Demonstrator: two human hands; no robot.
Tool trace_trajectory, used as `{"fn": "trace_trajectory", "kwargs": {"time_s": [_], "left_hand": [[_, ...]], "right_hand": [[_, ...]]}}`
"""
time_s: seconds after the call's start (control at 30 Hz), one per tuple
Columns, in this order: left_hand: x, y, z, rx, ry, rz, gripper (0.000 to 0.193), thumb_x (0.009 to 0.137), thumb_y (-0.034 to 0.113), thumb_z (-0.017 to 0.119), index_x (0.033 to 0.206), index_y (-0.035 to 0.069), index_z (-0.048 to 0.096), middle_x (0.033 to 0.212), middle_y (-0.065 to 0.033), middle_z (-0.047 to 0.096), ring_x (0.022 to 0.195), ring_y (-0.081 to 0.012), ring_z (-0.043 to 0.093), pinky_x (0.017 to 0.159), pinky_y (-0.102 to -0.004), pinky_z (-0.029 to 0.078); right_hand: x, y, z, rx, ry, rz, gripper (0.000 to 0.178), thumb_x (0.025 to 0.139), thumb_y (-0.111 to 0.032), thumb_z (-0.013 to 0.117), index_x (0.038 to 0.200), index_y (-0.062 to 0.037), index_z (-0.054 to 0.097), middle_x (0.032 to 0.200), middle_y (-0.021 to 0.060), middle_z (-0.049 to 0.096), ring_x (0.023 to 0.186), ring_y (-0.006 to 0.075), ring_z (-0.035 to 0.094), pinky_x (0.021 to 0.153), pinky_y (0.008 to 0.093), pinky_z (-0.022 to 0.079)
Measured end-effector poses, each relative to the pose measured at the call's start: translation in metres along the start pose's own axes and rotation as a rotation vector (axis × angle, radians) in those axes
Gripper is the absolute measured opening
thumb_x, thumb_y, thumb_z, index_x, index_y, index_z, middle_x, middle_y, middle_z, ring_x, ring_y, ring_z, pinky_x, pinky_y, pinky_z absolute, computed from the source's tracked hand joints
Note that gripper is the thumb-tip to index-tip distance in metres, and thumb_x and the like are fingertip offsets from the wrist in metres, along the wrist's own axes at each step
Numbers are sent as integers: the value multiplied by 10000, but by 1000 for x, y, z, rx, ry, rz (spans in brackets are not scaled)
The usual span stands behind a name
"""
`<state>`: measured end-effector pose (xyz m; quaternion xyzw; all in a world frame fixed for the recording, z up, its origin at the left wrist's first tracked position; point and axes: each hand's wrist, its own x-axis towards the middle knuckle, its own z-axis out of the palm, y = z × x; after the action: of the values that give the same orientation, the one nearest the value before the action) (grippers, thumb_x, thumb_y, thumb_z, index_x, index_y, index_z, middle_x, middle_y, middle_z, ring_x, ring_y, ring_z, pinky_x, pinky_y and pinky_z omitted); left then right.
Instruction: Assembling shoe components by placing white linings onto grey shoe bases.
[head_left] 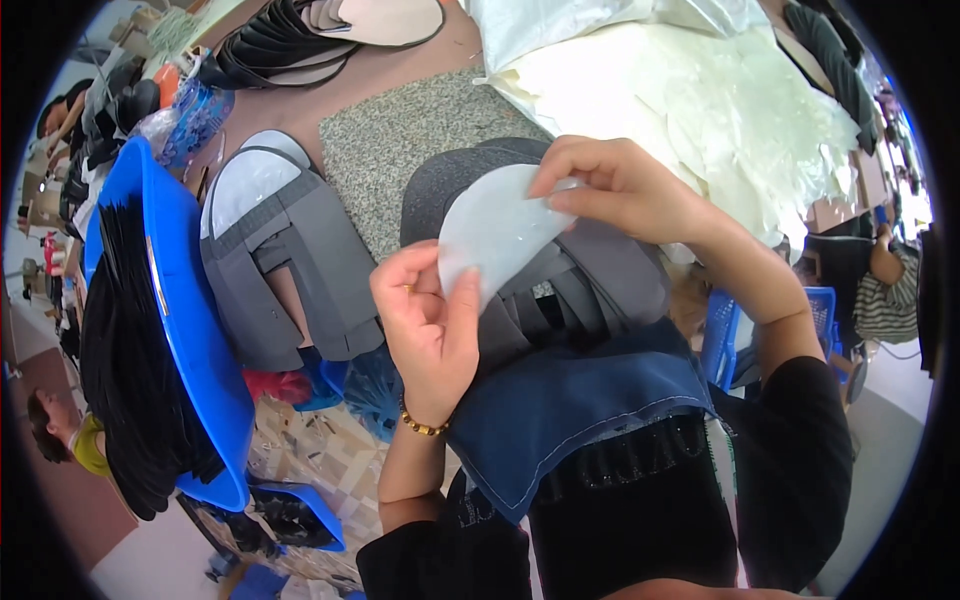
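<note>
Both my hands hold up a thin white half-moon piece, smooth and slightly shiny (pixel 495 225). At its lower left end, my left hand (pixel 430 320) pinches it between thumb and fingers. The thumb and fingers of my right hand (pixel 615 190) grip its upper right edge. Beneath it lies a stack of curved grey pieces (pixel 630 280), partly hidden by my hands and the white piece. A dark grey rounded piece (pixel 425 195) shows behind the white one. To the left rests another grey stack (pixel 235 300), with a white half-moon piece (pixel 250 190) at its far end.
A speckled stone slab (pixel 375 150) lies on the table beyond the grey stacks. At the left, a blue basin (pixel 205 350) holds long black strips (pixel 140 340). Pale sheets (pixel 650 110) are heaped at the far right; black-edged rounded pieces (pixel 290 50) lie at the far left. Other people sit at both sides.
</note>
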<state>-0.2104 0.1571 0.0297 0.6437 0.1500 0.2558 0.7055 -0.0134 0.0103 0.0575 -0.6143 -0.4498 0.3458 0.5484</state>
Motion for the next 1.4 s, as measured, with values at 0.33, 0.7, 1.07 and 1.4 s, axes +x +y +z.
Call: {"fn": "trace_trajectory", "kwargs": {"time_s": [0.33, 0.7, 1.07, 1.4], "left_hand": [[29, -6, -18, 468, 109, 4, 262, 878, -12, 624, 1138, 17, 644, 1057, -81, 532, 709, -66, 512, 609, -206, 450], [32, -21, -25, 464, 150, -12, 206, 873, 2, 628, 1078, -9, 649, 998, -74, 552, 666, -75, 523, 597, -221, 450], [32, -26, -18, 931, 64, 63, 239, 867, -12, 578, 1095, 3, 646, 1009, -125, 556, 716, -236, 595, 639, -340, 498], [5, -3, -52, 1163, -199, 111, 378, 818, -2, 562, 1190, 25, 620, 1110, -117, 557, 938, -312, 597, 782, -391, 503]], "right_hand": [[36, 29, 11, -204, 54, 159, 177, 925, -65, 578, 1088, -28, 636, 933, 36, 562, 746, 95, 569, 632, 241, 474], [43, 38, 15, -357, 80, 56, 245, 877, -79, 589, 1109, -6, 620, 1079, 152, 620, 1039, 291, 596, 914, 346, 468], [42, 45, 20, -547, 99, -29, 251, 880, -109, 601, 1113, -18, 629, 1118, 150, 604, 1031, 316, 601, 911, 360, 479], [5, 29, 10, -1127, -19, -117, 451, 863, -252, 640, 1273, -79, 566, 1336, 134, 476, 1223, 315, 471, 982, 426, 422]]}}
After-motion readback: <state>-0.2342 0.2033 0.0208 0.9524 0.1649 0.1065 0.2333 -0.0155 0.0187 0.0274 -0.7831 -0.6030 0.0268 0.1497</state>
